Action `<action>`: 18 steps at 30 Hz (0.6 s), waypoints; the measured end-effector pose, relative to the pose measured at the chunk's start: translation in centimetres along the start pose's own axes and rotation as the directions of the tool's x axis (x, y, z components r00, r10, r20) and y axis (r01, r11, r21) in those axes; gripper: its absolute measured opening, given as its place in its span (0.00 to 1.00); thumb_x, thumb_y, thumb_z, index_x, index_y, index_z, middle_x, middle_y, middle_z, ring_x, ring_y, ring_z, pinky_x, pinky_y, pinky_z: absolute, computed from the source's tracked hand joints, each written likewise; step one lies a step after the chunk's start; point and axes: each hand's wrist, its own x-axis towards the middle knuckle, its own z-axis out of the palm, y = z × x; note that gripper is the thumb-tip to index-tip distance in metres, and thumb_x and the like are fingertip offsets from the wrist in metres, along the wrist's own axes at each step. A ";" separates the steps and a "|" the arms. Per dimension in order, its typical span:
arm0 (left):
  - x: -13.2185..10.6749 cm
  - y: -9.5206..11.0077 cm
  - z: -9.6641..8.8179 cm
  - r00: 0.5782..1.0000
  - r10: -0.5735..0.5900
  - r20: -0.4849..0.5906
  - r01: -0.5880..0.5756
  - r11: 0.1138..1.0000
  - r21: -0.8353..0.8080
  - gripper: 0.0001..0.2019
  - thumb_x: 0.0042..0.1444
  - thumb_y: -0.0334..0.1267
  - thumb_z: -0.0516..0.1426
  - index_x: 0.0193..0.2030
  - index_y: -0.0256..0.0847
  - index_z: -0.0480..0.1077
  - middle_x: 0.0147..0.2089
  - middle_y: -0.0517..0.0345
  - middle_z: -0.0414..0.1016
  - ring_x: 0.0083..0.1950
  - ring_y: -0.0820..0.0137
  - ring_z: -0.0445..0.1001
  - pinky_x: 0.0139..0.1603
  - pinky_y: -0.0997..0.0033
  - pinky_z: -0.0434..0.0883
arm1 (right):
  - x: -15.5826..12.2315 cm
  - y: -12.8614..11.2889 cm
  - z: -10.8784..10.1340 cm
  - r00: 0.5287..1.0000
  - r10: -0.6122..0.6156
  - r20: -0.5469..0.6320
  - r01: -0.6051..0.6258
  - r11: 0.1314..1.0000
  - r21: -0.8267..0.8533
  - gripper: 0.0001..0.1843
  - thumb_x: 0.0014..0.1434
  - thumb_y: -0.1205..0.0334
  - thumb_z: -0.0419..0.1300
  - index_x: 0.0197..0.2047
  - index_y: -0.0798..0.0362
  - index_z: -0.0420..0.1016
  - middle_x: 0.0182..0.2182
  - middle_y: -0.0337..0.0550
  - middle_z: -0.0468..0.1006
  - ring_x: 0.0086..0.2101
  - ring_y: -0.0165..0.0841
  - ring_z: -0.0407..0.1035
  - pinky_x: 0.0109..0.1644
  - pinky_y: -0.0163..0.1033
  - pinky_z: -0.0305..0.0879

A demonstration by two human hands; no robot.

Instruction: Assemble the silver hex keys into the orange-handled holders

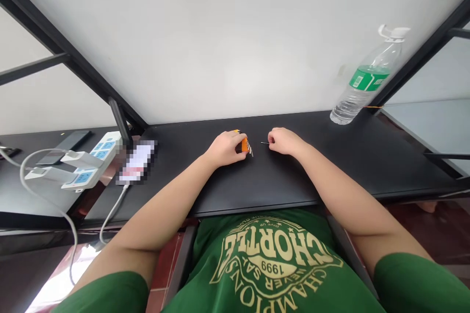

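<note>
My left hand (224, 149) is closed around an orange-and-black hex key set (244, 145) just above the black desk (253, 186). Several short metal ends stick out from its right side, towards my other hand. A small gap away, my right hand (283, 141) pinches a thin metal rod (264, 143) between thumb and fingers. The rod points left at the set, and the two are apart. Fingers cover most of the rod, so its full shape is hidden.
A clear plastic bottle (362, 83) with a green label stands at the back right by the black frame. On the left, a phone (136, 164) lies with a white cable (113, 210) attached. Beyond it is a power strip (93, 161) with chargers plugged in. A white wall (235, 49) rises behind.
</note>
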 end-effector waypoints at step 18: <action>0.0 0.0 0.5 1.000 0.020 0.003 -0.019 0.996 -0.082 0.20 0.57 0.39 0.62 0.57 0.43 0.73 0.47 0.52 0.82 0.45 0.61 0.80 0.49 0.60 0.76 | -1.2 -2.1 -0.3 0.992 -0.078 0.098 0.085 0.993 -0.076 0.06 0.56 0.62 0.66 0.37 0.51 0.74 0.46 0.50 0.81 0.37 0.39 0.74 0.33 0.41 0.59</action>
